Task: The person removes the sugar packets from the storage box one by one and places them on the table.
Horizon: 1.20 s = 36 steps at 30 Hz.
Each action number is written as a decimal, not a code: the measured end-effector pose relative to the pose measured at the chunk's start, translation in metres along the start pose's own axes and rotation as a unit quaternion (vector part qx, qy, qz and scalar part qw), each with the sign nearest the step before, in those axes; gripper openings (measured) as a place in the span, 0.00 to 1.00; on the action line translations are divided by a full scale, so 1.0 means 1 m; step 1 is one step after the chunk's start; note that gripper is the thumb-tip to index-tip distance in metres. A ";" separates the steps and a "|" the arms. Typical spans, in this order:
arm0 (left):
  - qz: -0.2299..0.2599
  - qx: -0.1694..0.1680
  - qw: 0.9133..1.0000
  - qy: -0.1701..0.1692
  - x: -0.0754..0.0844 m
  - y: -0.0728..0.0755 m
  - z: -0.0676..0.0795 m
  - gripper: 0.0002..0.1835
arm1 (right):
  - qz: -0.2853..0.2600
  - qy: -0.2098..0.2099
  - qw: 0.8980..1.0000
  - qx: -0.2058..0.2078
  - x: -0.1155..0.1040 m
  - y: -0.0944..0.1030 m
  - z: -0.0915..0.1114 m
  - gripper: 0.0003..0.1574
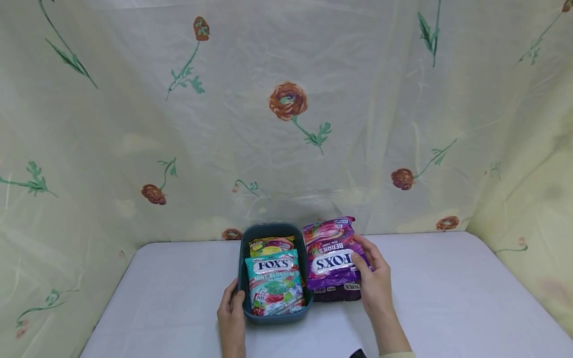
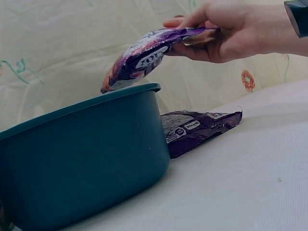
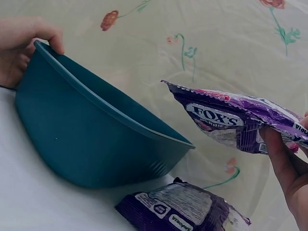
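I'm watching the right grip (image 1: 376, 276) pinching a glossy purple FOX'S Berries bag (image 1: 332, 256), crimp-edged and tilting, its lettering upside down, above the bench (image 1: 179, 298) beside a teal tub (image 2: 86, 159). The left grip (image 1: 232, 307) is clasping the tub's rim. Inside, a mint-green bag (image 1: 274, 286) is overlapping a yellow one (image 1: 271, 247); a darker purple bag (image 2: 199, 129) is lying on the bench.

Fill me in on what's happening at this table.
A person's right hand holds a shiny purple bag of Fox's Berries candy raised above the white table, by the right side of a deep teal tub with rounded corners. The left hand grips the tub's left side. Inside lie a mint-green Mint Blossom bag and a partly covered yellow bag. Another purple bag lies on the table beside the tub.
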<state>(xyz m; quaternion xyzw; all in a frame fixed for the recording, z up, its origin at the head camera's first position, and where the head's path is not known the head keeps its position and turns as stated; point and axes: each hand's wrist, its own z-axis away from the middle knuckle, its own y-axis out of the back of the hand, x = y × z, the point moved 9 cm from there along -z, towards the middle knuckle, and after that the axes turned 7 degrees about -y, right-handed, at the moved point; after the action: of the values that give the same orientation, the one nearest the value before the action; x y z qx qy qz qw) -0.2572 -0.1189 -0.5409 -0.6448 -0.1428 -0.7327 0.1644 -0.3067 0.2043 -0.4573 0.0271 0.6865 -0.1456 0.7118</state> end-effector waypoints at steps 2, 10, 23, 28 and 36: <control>-0.002 0.000 1.000 0.000 0.000 0.000 0.000 0.25 | -0.005 -0.003 1.000 0.002 -0.001 0.002 0.000 0.26; -0.002 0.001 1.000 -0.005 0.001 0.000 0.000 0.25 | -0.020 -0.009 1.000 0.008 -0.003 0.008 -0.001 0.27; 0.000 0.008 1.000 -0.004 0.001 0.001 0.001 0.24 | -0.017 -0.014 1.000 0.012 -0.002 0.019 -0.003 0.27; -0.004 0.008 1.000 -0.002 0.001 0.001 0.001 0.24 | -0.025 -0.014 0.999 0.014 -0.003 0.023 -0.004 0.28; -0.006 0.004 1.000 0.003 0.000 0.001 0.001 0.24 | -0.009 -0.023 0.999 0.033 0.001 0.030 -0.006 0.27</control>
<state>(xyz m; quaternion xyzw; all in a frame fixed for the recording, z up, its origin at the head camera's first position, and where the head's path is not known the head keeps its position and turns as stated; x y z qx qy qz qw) -0.2558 -0.1189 -0.5408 -0.6415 -0.1490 -0.7347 0.1628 -0.3055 0.2347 -0.4630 0.0412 0.6651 -0.1750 0.7248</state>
